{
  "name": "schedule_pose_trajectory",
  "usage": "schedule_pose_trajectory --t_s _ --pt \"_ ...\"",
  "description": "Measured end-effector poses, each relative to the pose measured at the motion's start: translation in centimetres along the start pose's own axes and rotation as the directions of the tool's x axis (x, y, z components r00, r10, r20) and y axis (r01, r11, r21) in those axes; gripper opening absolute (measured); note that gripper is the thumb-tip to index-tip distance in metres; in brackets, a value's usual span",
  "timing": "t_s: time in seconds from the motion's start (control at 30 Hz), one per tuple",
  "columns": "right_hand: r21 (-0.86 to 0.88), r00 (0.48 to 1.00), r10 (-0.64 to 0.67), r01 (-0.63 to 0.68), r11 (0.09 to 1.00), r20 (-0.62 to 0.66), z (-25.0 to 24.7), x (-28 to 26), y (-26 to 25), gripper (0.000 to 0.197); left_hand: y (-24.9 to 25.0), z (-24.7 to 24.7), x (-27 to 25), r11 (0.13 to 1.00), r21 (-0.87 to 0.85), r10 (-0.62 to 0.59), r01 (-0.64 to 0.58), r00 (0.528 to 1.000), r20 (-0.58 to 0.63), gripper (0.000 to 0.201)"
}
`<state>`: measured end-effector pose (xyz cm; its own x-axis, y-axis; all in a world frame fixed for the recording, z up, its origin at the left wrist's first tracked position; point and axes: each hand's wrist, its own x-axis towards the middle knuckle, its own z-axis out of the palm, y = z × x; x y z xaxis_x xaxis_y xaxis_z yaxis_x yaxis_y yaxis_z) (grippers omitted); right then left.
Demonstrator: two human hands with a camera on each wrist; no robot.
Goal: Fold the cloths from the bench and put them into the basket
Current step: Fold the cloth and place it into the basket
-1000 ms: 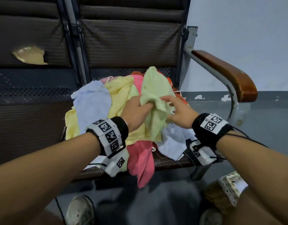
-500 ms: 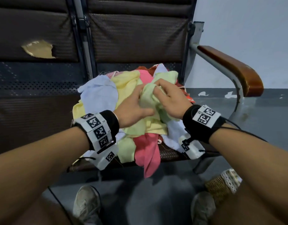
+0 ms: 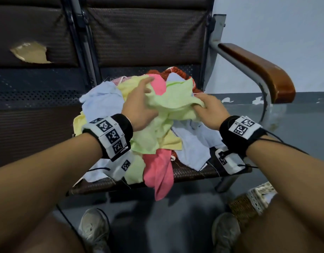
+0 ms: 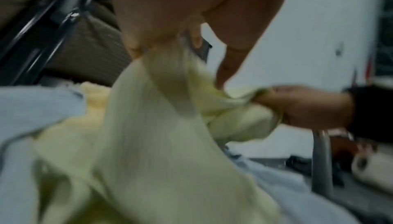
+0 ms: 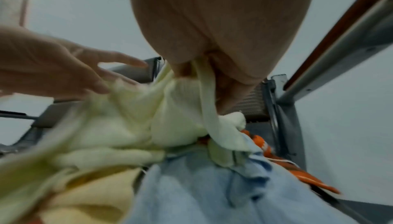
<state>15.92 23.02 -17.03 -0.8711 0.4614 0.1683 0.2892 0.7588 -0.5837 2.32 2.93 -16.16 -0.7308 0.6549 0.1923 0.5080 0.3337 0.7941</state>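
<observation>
— Trouble first: we have the green cloth point(image 3: 168, 106) by two spots, still lying on top of the pile point(image 3: 106, 106) on the table point(image 3: 190, 172). Our right hand point(image 3: 207, 108) has its fingers curled into one bunched edge. Our left hand point(image 3: 139, 105) pinches another fold, as the left wrist view shows, with the forefinger stretched out loose toward the pink cloth point(image 3: 158, 170).

— So what do we risk?

— Dragging neighbours along. The green cloth drapes over the yellow cloth point(image 3: 171, 143) and blue cloth point(image 3: 194, 143). If we lift fast, we think a layer underneath could catch and slide with it.

— And the pink one?

— Already hanging over the table's front edge. One tug on the pile and we judge it could slip to the floor point(image 3: 175, 216).

— Are our grips good enough to fold from?

— Doubtful. We hold wads, not corners, as far as the blurred wrist views let us tell. Spreading from wads would likely give a crooked fold, so we'd need to find true corners first.

— Where's the basket point(image 3: 249, 203)?

— Low on our right, by our knee, mostly hidden. Nothing of ours shows in it. Reaching there blind, we might drop a folded cloth beside it or let it fall open.
</observation>
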Motion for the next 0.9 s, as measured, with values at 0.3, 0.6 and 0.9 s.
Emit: schedule_pose_trajectory --t_s 0.3,0.6,0.9 --pt "-0.027 0.997 -0.062 0.063 0.998 0.042 -0.7 0.1 -2.6 0.012 2.0 2.4 0.1 0.996 0.07 0.052 -0.047 0.996 -0.069 0.015" --pt "0.263 0.99 0.119 -0.097 0.96 -0.07 -1.3 0.0 -0.5 0.014 0.2 -0.2 1.1 0.971 -0.102 -0.228 0.216 0.965 -0.128 0.028" --pt "-0.132 0.934 0.015 0.035 0.991 0.357 -1.0 -1.7 -0.4 0.035 -0.3 -2.0 2.2 0.737 -0.528 -0.555 0.422 0.823 -0.116 0.037"
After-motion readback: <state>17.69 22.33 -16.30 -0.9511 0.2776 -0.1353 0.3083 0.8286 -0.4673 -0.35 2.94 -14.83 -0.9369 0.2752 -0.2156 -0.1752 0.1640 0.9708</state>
